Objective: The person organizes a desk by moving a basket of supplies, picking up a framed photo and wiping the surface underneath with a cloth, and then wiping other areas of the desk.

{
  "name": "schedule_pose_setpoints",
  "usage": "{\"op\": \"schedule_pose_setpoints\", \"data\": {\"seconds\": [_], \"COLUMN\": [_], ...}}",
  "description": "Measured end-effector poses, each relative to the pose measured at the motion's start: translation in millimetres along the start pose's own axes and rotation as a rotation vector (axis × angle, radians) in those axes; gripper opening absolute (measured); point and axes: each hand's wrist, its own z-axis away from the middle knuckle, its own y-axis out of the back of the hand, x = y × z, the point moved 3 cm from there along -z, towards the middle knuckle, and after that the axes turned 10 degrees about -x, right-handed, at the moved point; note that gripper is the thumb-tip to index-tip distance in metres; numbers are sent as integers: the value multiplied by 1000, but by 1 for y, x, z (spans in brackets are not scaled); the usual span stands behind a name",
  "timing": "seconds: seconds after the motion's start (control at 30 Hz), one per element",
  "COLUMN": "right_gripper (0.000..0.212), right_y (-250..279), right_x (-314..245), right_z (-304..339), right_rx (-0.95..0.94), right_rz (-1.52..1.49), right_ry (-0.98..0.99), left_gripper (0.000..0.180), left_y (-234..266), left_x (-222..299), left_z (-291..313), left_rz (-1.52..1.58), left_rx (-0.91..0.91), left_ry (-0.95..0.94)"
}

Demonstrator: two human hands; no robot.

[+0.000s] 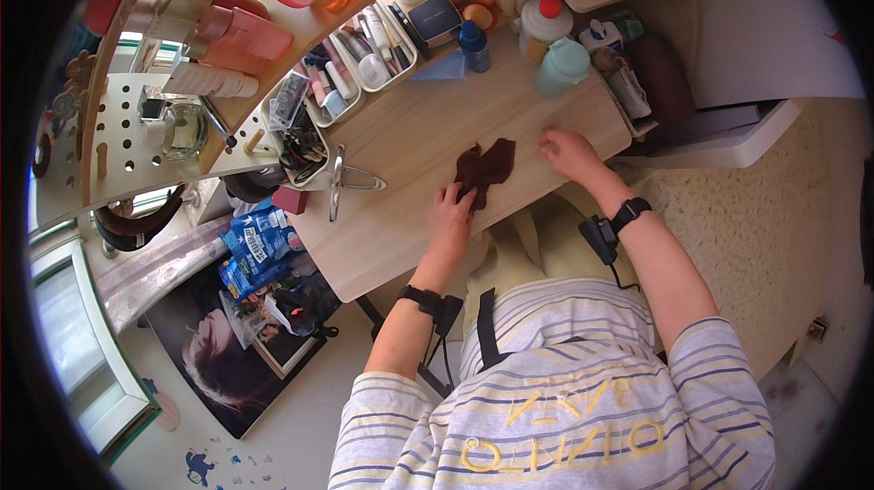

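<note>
A small dark brown piece of cloth [490, 164] lies crumpled on the light wooden desk [410, 144], wider at its far end and narrowing toward me. My left hand [450, 215] is at its near left side, with the fingers closed on the fabric's edge. To the right of the cloth, and apart from it, my right hand [569, 155] hovers over or rests by the desk's front edge. Its fingers are curled in, and whether anything small is between them cannot be made out. Both wrists wear black straps with small black boxes.
Left of my hands stand a silver metal stand [338, 182] and a white bin of accessories [304, 158]. A cosmetics tray [382, 49], a blue bottle [473, 46] and a mint green container [563, 67] line the back. An open drawer [728, 140] juts out at right.
</note>
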Motion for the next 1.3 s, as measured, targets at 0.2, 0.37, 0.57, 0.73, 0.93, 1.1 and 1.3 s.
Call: {"op": "schedule_pose_setpoints", "data": {"seconds": [0.2,0.37,0.57,0.73,0.93,1.1,1.3], "right_gripper": [18,17,18,17,17,20,27], "right_y": [2,-2,-1,-5,-3,-2,-8], "right_x": [1,-2,-4,-1,3,-5,-34], "right_z": [-2,-1,-1,-2,0,-6,-13], "right_rx": [-41,-55,-50,-17,-33,-118,-61], "right_rz": [43,103,114,94,109,58,-364], "right_ry": [-45,-59,-69,-54,-48,-85,188], "left_gripper": [54,70,65,50,26,16,11], "left_y": [24,14,13,15,18,7,29], "left_x": [-28,-7,26,7,-6,-15,13], "left_z": [8,-29,-81,-84,-67,-58,-60], "left_rz": [-35,-93,-75,389,1468,1457,1654], "left_rx": [182,144,69,76,-33,2,-48], "left_ry": [197,193,134,113,294,361,289]}}
